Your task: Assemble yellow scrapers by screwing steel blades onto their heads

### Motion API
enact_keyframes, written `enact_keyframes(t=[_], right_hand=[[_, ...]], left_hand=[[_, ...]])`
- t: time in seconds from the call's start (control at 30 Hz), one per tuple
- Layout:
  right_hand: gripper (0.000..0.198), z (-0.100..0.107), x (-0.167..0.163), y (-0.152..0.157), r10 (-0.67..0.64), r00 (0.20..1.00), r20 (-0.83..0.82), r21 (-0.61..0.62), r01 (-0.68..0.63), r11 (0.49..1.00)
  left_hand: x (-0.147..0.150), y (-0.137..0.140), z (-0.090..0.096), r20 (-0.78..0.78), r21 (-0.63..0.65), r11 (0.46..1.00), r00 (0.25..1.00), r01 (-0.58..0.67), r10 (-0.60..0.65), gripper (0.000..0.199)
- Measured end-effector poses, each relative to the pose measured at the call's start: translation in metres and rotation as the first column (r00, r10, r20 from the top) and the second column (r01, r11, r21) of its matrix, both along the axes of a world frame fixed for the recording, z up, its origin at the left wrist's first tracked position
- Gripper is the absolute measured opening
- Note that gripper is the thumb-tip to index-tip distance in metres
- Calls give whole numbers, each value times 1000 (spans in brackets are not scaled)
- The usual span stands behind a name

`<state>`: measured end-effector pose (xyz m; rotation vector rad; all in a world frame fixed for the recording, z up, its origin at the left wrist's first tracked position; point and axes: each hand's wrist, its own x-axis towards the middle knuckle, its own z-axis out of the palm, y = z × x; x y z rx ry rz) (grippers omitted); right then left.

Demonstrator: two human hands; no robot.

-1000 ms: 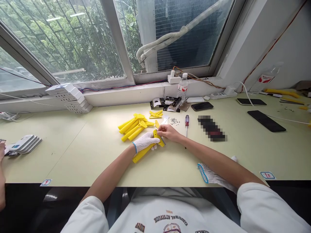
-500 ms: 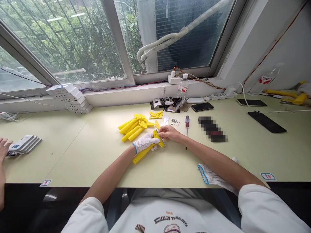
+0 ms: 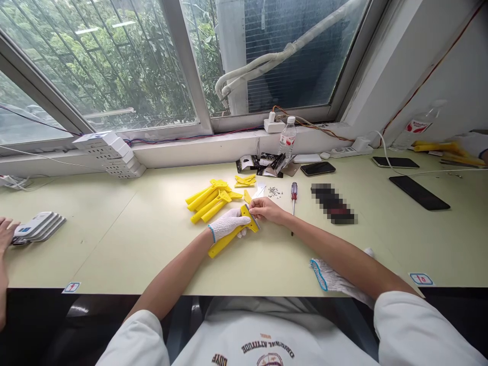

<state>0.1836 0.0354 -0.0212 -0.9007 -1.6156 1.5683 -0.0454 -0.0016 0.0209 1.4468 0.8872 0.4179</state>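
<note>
My left hand [image 3: 231,223], in a white knit glove with a blue cuff, is closed around a yellow scraper [image 3: 221,245]. The handle points down and left, and a grey metal blade [image 3: 255,222] runs along the head's edge. At the upper end of that blade, my bare right hand [image 3: 265,209] is pinched shut; whatever its fingertips hold is hidden. Several yellow scraper handles [image 3: 208,199] lie in a pile beyond my left hand. Small yellow pieces [image 3: 245,180], a heap of tiny metal hardware [image 3: 274,192] and a screwdriver [image 3: 294,191] lie around my right hand.
Black packets [image 3: 263,163], a water bottle [image 3: 287,136] and phones [image 3: 317,168] are near the sill. A loose glove [image 3: 335,277] lies under my right forearm. White boxes [image 3: 110,152] stand at left. Other people's hands show at the left edge [image 3: 6,231] and far right.
My hands and the scraper have hardly moved. At the far right, another person's gloved hand and the yellow tools by it have shifted.
</note>
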Motion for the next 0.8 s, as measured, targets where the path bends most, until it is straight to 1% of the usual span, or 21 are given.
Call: enact_keyframes(t=[0.07,0.13,0.17,0.2,0.27,0.33,0.4,0.5,0.6,0.7,0.8], right_hand=[[27,-4,-1,1,-60,998,10,26,60,998],[26,-7,0,6,-190,982,13,73,188,979],[25,-8,2,10,-271,962,15,104,268,958],[24,-8,7,15,-355,935,19,139,349,927],[23,-6,20,27,-502,863,44,224,482,847],[21,-3,39,38,-605,791,93,329,549,768],[15,-1,57,47,-662,731,166,433,549,715],[11,-2,71,52,-704,660,262,537,506,675],[12,-6,68,51,-703,632,326,597,439,671],[10,-10,60,48,-680,631,374,638,357,682],[11,-12,56,47,-666,630,400,670,294,681]], left_hand=[[-1,1,-2,0,-4,1000,1000,5,-5,35],[-2,3,-4,-7,-7,1000,1000,8,-8,32],[-2,4,-5,-10,-7,1000,1000,7,-7,31],[-3,4,-6,-11,-7,1000,1000,7,-7,31],[-3,5,-6,-4,-7,1000,1000,9,-9,31],[-3,5,-5,-3,-5,1000,1000,15,-15,30],[-3,4,-3,-16,2,1000,1000,21,-21,29],[-3,2,0,-33,14,1000,999,17,-16,27],[-3,1,1,-27,11,1000,1000,14,-14,27],[-2,1,2,-5,1,1000,1000,24,-24,27],[-1,0,2,13,-6,999,999,32,-32,27]])
